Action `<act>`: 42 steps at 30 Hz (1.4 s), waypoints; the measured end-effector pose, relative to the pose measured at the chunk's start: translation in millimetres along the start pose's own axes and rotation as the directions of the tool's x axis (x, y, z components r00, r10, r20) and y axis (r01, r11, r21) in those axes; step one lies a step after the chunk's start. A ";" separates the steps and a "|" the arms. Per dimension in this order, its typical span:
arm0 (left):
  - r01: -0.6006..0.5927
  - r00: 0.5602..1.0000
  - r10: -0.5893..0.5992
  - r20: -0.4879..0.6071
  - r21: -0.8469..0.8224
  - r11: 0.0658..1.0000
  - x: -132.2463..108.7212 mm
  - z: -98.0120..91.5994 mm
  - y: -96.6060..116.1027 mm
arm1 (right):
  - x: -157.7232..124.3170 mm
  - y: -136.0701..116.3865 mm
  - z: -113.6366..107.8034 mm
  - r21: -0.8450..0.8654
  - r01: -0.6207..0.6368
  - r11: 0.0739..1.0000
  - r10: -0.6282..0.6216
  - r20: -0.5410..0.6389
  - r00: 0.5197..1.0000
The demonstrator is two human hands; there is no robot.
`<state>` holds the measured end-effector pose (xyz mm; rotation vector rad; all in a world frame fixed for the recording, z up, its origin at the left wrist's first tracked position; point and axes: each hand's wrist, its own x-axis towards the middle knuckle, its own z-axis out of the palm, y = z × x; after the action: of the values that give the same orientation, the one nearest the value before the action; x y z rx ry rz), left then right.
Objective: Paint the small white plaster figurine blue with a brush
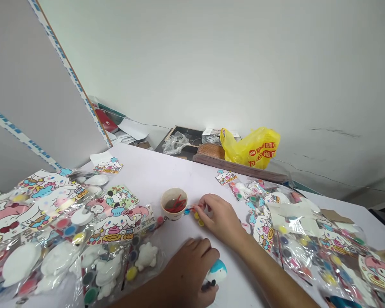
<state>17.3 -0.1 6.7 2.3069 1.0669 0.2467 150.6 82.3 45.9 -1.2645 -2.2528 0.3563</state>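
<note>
My right hand is closed in a pinch on a small red paintbrush, most of it hidden by the fingers. Its tip is by a blue paint pot; I cannot tell whether they touch. Yellow paint pots sit just under this hand. Nearer to me, my left hand curls around a white figurine with blue paint on top and a small black patch. The fingers cover part of the figurine. A paper cup with dark water and several red sticks stands beyond my hands.
Clear packets with white figures, paint pots and cartoon cards cover the table's left side. More packets lie on the right. Behind the white table are a yellow plastic bag, a dark tray and a wall.
</note>
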 end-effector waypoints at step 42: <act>-0.020 0.997 0.020 -0.072 -0.002 1.000 -2.4 3.0 -0.1 | -9.6 11.5 10.6 0.094 -0.032 0.995 0.039 -0.076 0.996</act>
<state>16.8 -3.2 4.4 2.3225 1.0786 0.3416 156.8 80.4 28.7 -1.2505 -2.1259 0.4126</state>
